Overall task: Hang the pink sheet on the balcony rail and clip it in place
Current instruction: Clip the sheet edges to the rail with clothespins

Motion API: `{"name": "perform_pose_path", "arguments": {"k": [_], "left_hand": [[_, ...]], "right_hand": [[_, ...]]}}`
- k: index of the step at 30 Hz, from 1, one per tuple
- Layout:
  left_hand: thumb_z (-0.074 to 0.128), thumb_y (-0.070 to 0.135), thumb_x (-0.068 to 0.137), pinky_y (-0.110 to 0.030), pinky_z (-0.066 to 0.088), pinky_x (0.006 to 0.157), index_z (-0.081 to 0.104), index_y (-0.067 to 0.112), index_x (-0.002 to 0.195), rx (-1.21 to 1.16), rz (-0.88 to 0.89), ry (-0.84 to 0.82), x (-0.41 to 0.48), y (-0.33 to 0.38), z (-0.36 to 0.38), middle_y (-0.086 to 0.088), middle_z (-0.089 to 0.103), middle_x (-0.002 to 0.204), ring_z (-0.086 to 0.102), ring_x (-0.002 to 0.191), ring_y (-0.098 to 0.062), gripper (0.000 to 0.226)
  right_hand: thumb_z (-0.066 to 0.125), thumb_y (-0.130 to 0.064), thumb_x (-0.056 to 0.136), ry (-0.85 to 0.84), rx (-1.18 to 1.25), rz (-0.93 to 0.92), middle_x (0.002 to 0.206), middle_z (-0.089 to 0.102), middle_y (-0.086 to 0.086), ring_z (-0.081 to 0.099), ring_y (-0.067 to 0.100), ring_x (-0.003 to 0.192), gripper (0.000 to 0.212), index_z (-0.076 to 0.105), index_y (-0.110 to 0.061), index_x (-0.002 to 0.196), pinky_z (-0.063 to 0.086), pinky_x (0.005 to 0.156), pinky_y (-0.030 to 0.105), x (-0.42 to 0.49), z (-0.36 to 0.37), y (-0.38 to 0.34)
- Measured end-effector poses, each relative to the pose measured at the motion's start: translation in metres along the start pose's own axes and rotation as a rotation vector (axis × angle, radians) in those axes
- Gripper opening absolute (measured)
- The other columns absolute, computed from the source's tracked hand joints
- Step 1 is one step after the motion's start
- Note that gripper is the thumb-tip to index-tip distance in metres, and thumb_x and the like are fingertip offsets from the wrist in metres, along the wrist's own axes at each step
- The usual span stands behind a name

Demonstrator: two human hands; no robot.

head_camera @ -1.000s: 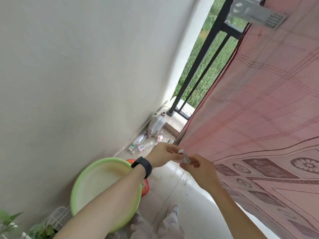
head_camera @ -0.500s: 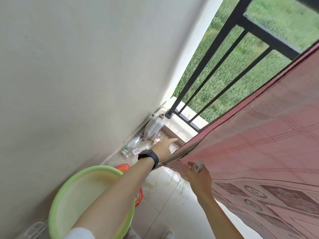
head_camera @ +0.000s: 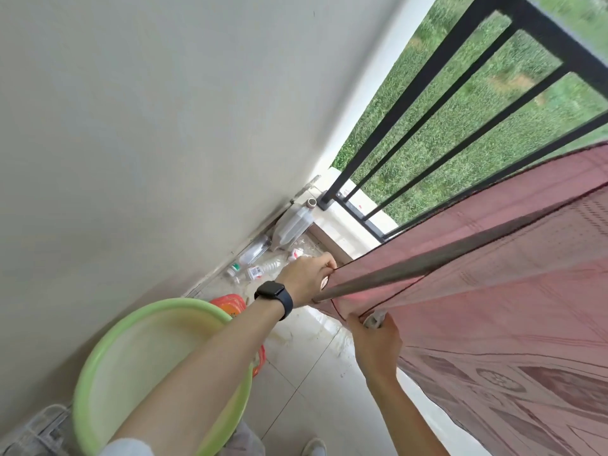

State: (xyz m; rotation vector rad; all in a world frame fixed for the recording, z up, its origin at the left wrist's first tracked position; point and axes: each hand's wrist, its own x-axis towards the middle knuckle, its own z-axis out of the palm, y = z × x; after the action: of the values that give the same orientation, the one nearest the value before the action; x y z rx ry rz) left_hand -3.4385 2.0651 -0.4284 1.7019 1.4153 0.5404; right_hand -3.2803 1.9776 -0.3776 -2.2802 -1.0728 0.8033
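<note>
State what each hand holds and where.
Left hand pinches the pink patterned sheet by its edge where the grey metal pole ends. Right hand grips a small silver clip, mostly hidden.

- Soft, bright daylight comes from the open green grass (head_camera: 460, 113) behind the black metal balcony railing (head_camera: 413, 93), up and right of the fingers (head_camera: 320, 262).
- The thin pink patterned sheet (head_camera: 493, 291) right of them glows, lit from behind.
- The plain off-white wall (head_camera: 131, 126) to their left is evenly lit, dimmer at its foot.
- The glossy pale floor tiles (head_camera: 312, 366) below them show mild sheen.
- Far up-right, grass and railing smear with motion blur; the wide lens tilts the bars.
</note>
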Motion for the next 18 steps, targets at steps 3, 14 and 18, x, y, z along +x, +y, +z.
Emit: {"name": "perform_pose_path", "arguments": {"k": [3, 14, 18], "left_hand": [[0.046, 0.019, 0.101, -0.039, 0.048, 0.063, 0.061, 0.020, 0.101, 0.001, 0.003, 0.023, 0.000, -0.009, -0.003, 0.001, 0.065, 0.078, 0.059, 0.073, -0.024, 0.015], [0.054, 0.019, 0.098, -0.039, 0.051, 0.079, 0.063, 0.017, 0.098, -0.163, -0.029, -0.059, -0.008, -0.010, -0.005, -0.002, 0.072, 0.091, 0.064, 0.088, -0.023, 0.010], [0.053, 0.023, 0.099, -0.035, 0.049, 0.074, 0.063, 0.021, 0.097, -0.207, -0.038, -0.046, -0.009, -0.012, -0.003, 0.002, 0.071, 0.089, 0.064, 0.084, -0.020, 0.010]], "right_hand": [[0.070, -0.025, 0.071, -0.113, -0.011, 0.051, 0.052, 0.038, -0.006, 0.033, 0.015, 0.054, 0.035, 0.037, -0.019, 0.062, 0.029, 0.054, 0.033, -0.022, 0.000, 0.011], [0.080, -0.022, 0.072, -0.113, 0.199, 0.113, 0.068, 0.064, 0.001, 0.062, 0.020, 0.068, 0.025, 0.062, -0.006, 0.078, 0.054, 0.071, 0.041, -0.001, 0.007, -0.030], [0.080, -0.023, 0.067, -0.090, 0.175, 0.110, 0.068, 0.066, 0.002, 0.061, 0.020, 0.066, 0.024, 0.065, -0.008, 0.079, 0.052, 0.068, 0.040, 0.009, 0.008, -0.037]]}}
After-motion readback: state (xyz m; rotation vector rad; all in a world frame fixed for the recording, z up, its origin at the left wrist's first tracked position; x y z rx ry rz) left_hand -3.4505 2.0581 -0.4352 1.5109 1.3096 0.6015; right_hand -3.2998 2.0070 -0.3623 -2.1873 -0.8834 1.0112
